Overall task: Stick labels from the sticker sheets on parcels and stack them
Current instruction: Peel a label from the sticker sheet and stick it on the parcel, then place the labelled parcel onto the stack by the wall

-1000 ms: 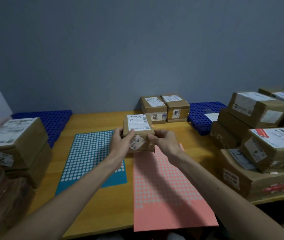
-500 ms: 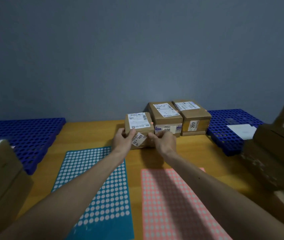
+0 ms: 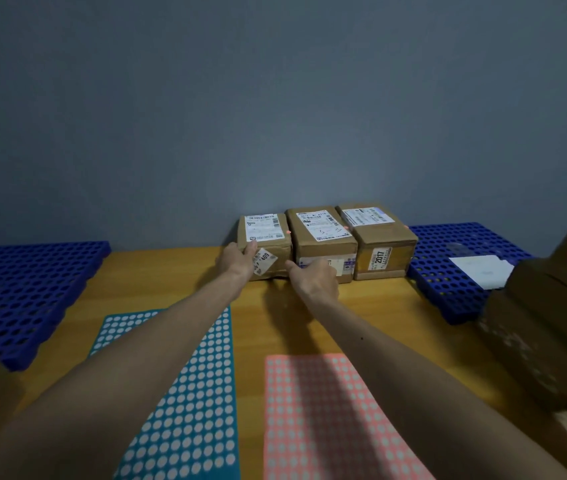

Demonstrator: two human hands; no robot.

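In the head view, the left hand (image 3: 239, 265) grips the small parcel (image 3: 270, 233) at its near left corner. Its thumb lies over the top edge, and its fingers are hidden round the far side. The parcel sits on the surface (image 3: 171, 271) straight ahead of that hand, with its long axis running away from the person toward the wall. Its right side is against or just beside the middle parcel (image 3: 323, 237).

The right hand (image 3: 316, 277) is low in front of the middle parcel, its thumb pointing left at the small parcel's lower right corner. Whether it holds or merely nudges cannot be told.

A pink dot (image 3: 288, 232) shows at the small parcel's top right edge, so the label looks already applied and this step is probably the setting-down.

The blue sticker sheet (image 3: 178, 393) and pink sticker sheet (image 3: 327, 410) lie behind both hands, under the forearms. The brown boxes (image 3: 552, 323) off to the right are nearer the right hand, which would likely fetch the next one.
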